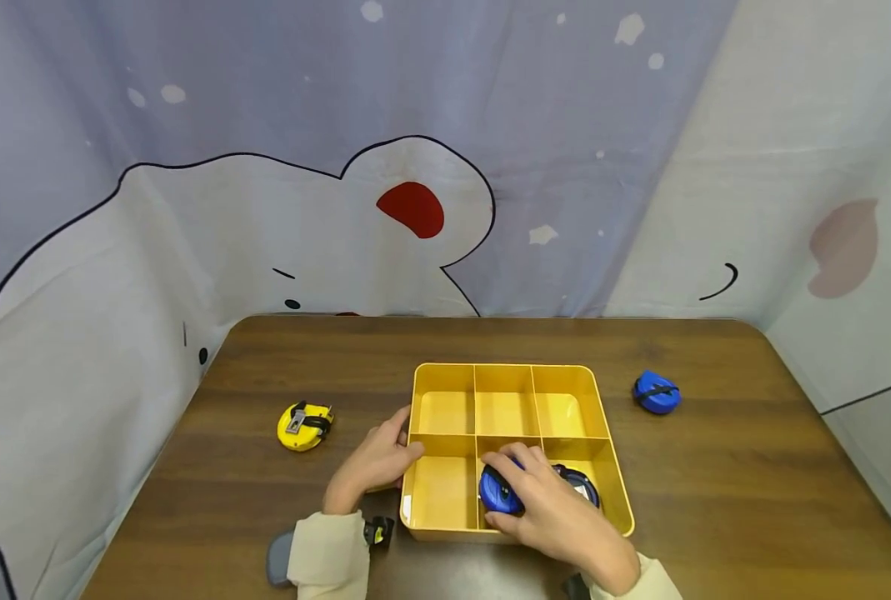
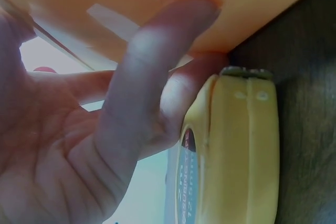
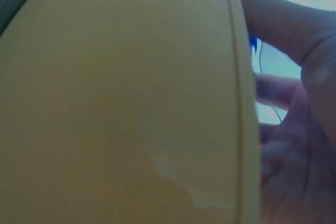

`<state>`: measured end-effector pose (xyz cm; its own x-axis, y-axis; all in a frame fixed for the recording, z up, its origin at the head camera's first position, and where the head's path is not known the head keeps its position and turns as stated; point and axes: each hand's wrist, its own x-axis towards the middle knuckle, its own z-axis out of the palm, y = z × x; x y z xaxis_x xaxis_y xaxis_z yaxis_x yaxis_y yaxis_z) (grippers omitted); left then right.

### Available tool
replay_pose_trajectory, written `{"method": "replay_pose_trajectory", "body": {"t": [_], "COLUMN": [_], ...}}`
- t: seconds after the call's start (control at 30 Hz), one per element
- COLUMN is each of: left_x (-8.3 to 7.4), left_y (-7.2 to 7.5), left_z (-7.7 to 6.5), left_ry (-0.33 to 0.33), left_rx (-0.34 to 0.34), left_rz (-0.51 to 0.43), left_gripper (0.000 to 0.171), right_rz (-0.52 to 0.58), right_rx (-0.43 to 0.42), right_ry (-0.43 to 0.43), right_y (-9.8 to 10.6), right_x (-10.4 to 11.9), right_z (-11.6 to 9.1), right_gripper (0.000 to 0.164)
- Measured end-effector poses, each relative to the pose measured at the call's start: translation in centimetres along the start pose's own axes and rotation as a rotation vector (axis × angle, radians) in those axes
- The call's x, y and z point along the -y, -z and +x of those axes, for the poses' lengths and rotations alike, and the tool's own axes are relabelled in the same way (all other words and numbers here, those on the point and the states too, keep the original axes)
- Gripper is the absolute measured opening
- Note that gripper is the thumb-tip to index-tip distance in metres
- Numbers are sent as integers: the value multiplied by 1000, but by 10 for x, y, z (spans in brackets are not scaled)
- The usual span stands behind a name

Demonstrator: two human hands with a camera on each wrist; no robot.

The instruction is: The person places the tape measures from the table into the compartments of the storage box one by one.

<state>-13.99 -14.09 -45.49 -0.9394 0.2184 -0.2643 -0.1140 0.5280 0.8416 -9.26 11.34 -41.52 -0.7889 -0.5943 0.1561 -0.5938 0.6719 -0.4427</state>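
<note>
A yellow divided box [image 1: 441,483] with several compartments lies on the table. My left hand [image 1: 377,458] holds its left wall, thumb at the rim and fingers against the outside. My right hand [image 1: 553,510] reaches into the front middle compartment and grips a blue tape measure [image 1: 496,493] between thumb and fingers. A dark blue and black round thing [image 1: 583,482], partly hidden by that hand, lies in the front right compartment. In the left wrist view a yellow tape measure [image 2: 236,145] stands close beside the left fingers. The right wrist view is mostly filled by the box wall [image 3: 126,98].
Another yellow tape measure [image 1: 304,427] lies left of the box. A blue tape measure [image 1: 657,393] with a black strap is at the right. Around the left sleeve show a grey object [image 1: 280,557] and a small black object [image 1: 379,532], kinds unclear.
</note>
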Motion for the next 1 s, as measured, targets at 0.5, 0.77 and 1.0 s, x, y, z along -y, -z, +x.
{"method": "replay_pose_trajectory", "body": {"t": [0.5, 0.77, 1.0], "left_x": [-1, -1, -3], "left_y": [1, 1, 2], "left_z": [0, 1, 1], "left_ry": [-2, 1, -7], "left_rx": [-2, 5, 20], "left_rz": [-19, -17, 0], "left_gripper": [63, 65, 64], "right_rz": [-42, -47, -58], "right_rx": [215, 313, 327], "right_ry": [-34, -103, -154], "right_y": [-5, -13, -19], "right_x": [3, 2, 3], "right_z": [20, 29, 30], "right_gripper": [53, 57, 61]}}
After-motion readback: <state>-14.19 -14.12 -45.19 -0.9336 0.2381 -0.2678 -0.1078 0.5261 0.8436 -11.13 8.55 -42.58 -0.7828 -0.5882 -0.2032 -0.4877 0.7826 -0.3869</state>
